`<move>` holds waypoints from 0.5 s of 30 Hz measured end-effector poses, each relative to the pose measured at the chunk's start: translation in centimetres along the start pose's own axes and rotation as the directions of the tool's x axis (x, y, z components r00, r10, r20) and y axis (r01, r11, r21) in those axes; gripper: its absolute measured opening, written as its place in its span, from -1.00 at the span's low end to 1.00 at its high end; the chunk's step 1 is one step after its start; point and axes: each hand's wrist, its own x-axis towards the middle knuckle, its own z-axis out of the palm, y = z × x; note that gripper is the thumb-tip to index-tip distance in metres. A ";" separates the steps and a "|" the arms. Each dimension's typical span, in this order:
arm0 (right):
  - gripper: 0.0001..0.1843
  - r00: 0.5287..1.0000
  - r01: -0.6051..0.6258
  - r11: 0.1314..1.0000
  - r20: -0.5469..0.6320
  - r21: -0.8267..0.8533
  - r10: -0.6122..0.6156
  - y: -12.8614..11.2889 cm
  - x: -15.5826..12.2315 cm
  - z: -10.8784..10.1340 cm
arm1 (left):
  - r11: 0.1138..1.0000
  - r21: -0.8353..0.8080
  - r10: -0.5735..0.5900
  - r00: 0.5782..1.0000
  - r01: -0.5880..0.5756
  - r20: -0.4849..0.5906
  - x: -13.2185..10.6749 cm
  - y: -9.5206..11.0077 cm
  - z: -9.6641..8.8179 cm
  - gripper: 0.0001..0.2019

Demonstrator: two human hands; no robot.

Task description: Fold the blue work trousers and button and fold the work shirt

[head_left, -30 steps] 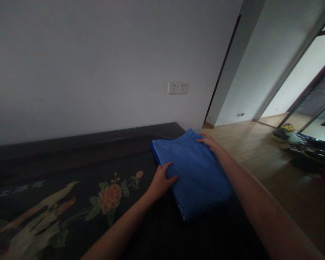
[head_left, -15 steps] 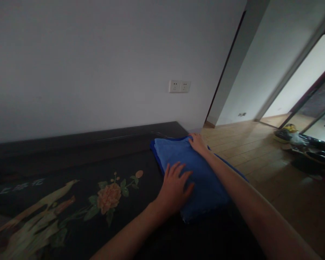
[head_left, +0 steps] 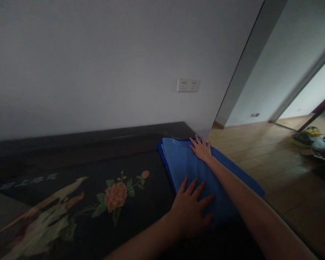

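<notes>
A folded blue cloth (head_left: 188, 164) lies at the right end of a dark lacquered table (head_left: 141, 195), near its far corner. My left hand (head_left: 191, 209) rests flat on the near part of the cloth, fingers spread. My right hand (head_left: 202, 148) lies flat on the far part of the cloth, fingers stretched out toward the wall. Both hands press on the cloth and hold nothing.
The table top carries a painted orange flower (head_left: 115, 195) and pale birds (head_left: 56, 202) at the left. A white wall with a double socket (head_left: 188, 85) stands behind. Wooden floor (head_left: 273, 159) and a doorway lie to the right, with clutter (head_left: 314, 142) at the far right.
My left hand slid from the cloth's left edge onto its near part and opened flat. My right hand let go of the far edge and flattened. The cloth now lies lower and flatter.
</notes>
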 end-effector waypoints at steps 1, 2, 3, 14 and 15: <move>-0.47 0.998 0.042 0.999 -0.050 0.016 -0.041 -1.2 -0.1 -0.4 | 1.000 0.004 0.001 1.000 -0.001 0.002 0.0 0.0 0.0 -0.46; -0.47 0.991 0.103 0.994 -0.093 0.038 -0.099 -2.6 -0.3 -0.7 | 1.000 0.009 0.002 1.000 -0.002 0.003 0.0 0.1 0.1 -0.46; -0.48 0.980 0.174 0.982 -0.115 0.071 -0.165 -4.2 -0.4 -0.9 | 1.000 0.016 0.002 1.000 -0.002 0.003 0.0 0.2 0.2 -0.46; -0.43 0.891 0.409 0.909 0.180 0.080 -0.417 -11.5 -2.2 1.7 | 0.997 0.059 0.053 0.998 -0.054 0.018 -0.5 2.3 1.0 -0.36; -0.43 0.888 0.413 0.908 0.189 0.066 -0.418 -11.4 -2.2 1.9 | 0.996 0.068 0.056 0.998 -0.056 0.011 -0.6 2.3 1.1 -0.37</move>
